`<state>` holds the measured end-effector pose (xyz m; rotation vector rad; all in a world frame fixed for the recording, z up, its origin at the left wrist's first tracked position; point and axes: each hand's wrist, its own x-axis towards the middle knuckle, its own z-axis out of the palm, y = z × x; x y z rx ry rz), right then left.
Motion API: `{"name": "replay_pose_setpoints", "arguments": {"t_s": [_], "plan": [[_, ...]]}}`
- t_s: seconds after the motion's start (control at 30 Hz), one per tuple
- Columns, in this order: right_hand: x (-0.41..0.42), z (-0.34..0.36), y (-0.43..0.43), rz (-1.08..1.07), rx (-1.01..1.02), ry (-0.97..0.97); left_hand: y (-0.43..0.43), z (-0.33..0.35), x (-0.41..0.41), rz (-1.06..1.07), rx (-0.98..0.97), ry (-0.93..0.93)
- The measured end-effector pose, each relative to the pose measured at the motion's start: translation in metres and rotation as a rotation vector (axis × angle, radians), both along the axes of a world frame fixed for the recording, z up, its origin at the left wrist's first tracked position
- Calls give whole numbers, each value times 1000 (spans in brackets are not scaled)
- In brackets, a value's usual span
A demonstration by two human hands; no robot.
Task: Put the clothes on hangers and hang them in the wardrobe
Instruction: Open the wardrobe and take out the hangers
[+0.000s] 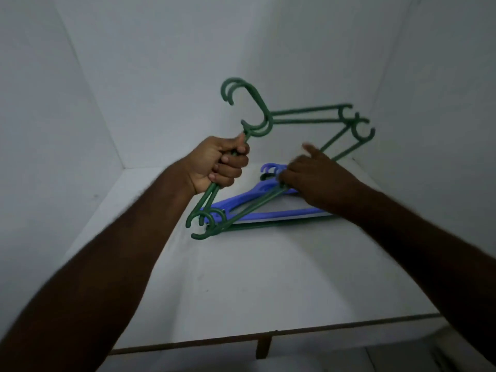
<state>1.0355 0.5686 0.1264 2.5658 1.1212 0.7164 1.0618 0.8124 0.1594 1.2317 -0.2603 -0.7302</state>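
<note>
My left hand (220, 165) grips two green plastic hangers (303, 116) by one sloping arm and holds them lifted above the white wardrobe shelf (255, 277), hooks pointing up. A small pile of hangers lies flat on the shelf: a blue hanger (249, 196) on top of at least one more green hanger (252, 210). My right hand (316, 181) rests on the neck of that pile, its fingers curled around the hook ends and the index finger sticking out. No clothes are in view.
White wardrobe walls (80, 103) close in the shelf on the left, back and right. The shelf's brown front edge (268, 336) runs across the bottom with a short vertical divider below it.
</note>
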Motion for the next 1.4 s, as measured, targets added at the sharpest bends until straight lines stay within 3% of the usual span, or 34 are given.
{"name": "replay_pose_setpoints", "arguments": {"t_s": [0.07,0.2,0.27,0.33,0.4,0.43,0.5,0.57,0.63,0.97,1.17,1.4], "plan": [[-5,-8,-14,-36,-11,90,-27,-15,12,90,281,-96],[-7,-31,-20,-278,-106,342,-56,-47,34,324,1107,-807],[-2,-48,-18,-299,-54,409,-58,-64,33,401,1350,-1064],[6,-68,-19,-330,-50,439,-63,-82,15,406,1277,-1229],[9,-83,-21,-353,-17,485,-73,-99,-10,203,1095,-1257],[11,-86,-21,-356,14,497,-76,-105,-20,65,1095,-1203],[16,-90,-22,-339,78,520,-83,-121,-29,-120,1303,-1142],[18,-90,-22,-327,98,532,-84,-133,-27,-65,1484,-1096],[17,-89,-22,-333,87,532,-83,-137,-25,41,1524,-1093],[-61,-74,-26,-358,-48,523,-77,-106,-78,-173,1318,-1029],[-150,-80,-17,-474,-27,464,-88,-125,-141,-220,1399,-1274],[-247,-97,-18,-641,81,473,-90,-138,-216,-297,1364,-1380]]}}
